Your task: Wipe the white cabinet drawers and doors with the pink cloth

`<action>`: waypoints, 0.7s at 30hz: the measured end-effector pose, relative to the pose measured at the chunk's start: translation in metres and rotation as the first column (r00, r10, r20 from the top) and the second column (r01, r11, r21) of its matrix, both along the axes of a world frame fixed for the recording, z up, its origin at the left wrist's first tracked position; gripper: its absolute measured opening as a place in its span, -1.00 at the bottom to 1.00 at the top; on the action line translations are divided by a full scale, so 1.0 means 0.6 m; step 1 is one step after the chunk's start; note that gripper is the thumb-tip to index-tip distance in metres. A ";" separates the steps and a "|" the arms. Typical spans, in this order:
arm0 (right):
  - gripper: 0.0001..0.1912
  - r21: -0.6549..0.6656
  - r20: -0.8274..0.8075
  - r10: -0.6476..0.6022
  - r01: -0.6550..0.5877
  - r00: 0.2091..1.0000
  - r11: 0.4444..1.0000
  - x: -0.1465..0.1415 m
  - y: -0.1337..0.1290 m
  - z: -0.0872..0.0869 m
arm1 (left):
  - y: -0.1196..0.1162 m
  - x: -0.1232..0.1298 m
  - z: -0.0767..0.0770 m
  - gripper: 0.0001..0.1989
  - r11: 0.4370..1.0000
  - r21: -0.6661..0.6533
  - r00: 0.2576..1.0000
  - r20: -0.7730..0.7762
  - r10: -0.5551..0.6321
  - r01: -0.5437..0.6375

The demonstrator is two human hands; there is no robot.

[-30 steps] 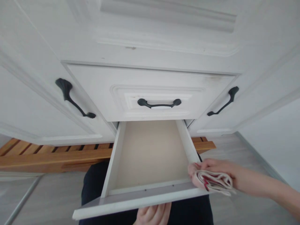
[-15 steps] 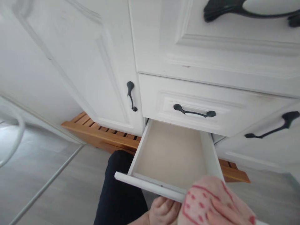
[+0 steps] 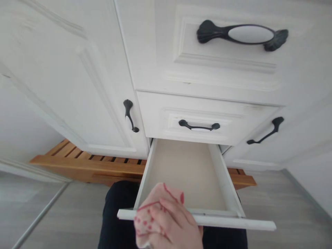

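My right hand (image 3: 173,224) is wrapped round a pink cloth (image 3: 146,221) with red dots and red lines. It presses the cloth over the left part of the front edge of a pulled-out white drawer (image 3: 233,222). Some of the cloth hangs over the inner side of that edge. The drawer's pale bottom is bare. Just right of my right hand, a small bit of skin (image 3: 201,229) shows below the drawer front, perhaps my left hand; its fingers are otherwise hidden.
A closed drawer (image 3: 155,117) with a black handle sits above the open one, under a larger front (image 3: 166,69). Cabinet doors with black handles flank them. A slatted wooden base (image 3: 85,169) juts out below. My dark-clothed knees (image 3: 116,214) are under the drawer.
My right hand and the cloth have moved left along the drawer's front edge. My left hand, earlier visible below the edge, is now almost wholly hidden. The view has shifted right.
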State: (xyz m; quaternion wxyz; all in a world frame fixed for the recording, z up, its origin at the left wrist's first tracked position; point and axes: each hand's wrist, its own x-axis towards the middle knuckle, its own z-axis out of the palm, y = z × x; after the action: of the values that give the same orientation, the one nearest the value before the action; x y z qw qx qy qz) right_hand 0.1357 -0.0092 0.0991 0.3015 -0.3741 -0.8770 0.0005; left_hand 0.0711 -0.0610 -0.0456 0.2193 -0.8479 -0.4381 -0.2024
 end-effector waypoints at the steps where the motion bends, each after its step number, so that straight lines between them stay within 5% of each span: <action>1: -0.83 0.047 0.000 -0.006 0.006 1.000 0.999 0.050 -0.007 0.001 | 0.013 0.000 0.003 -0.58 0.997 0.045 0.997 0.044 -0.059 0.057; 5: -0.87 0.283 -0.026 -0.132 0.134 0.991 0.950 0.232 -0.016 0.013 | 0.074 0.002 0.024 -0.73 0.933 0.274 0.924 0.236 -0.301 0.234; 12: -0.90 0.264 -0.239 -0.364 0.421 0.900 0.868 0.382 0.060 -0.002 | 0.176 0.000 0.071 -0.66 0.968 0.159 0.932 0.278 -0.232 0.193; 15: -0.78 0.121 -0.315 -0.513 0.570 0.799 0.813 0.424 0.085 -0.021 | 0.220 -0.007 0.085 -0.63 0.974 0.093 0.956 0.195 -0.220 0.205; 18: -0.66 -0.090 -0.355 -0.691 0.713 0.630 0.696 0.455 0.070 -0.053 | 0.259 -0.009 0.097 -0.58 0.984 0.028 0.973 0.144 -0.180 0.178; 21: -0.66 -0.361 -0.420 -0.764 0.683 0.490 0.636 0.461 0.025 -0.099 | 0.292 -0.007 0.108 -0.48 0.982 -0.072 0.978 0.121 -0.167 0.177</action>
State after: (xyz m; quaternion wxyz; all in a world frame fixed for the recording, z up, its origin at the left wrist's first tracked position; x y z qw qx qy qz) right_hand 0.4121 0.0055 0.0394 0.4776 -0.7124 -0.5124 0.0423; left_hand 0.0669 0.1145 0.0194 0.1406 -0.8779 -0.3829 -0.2507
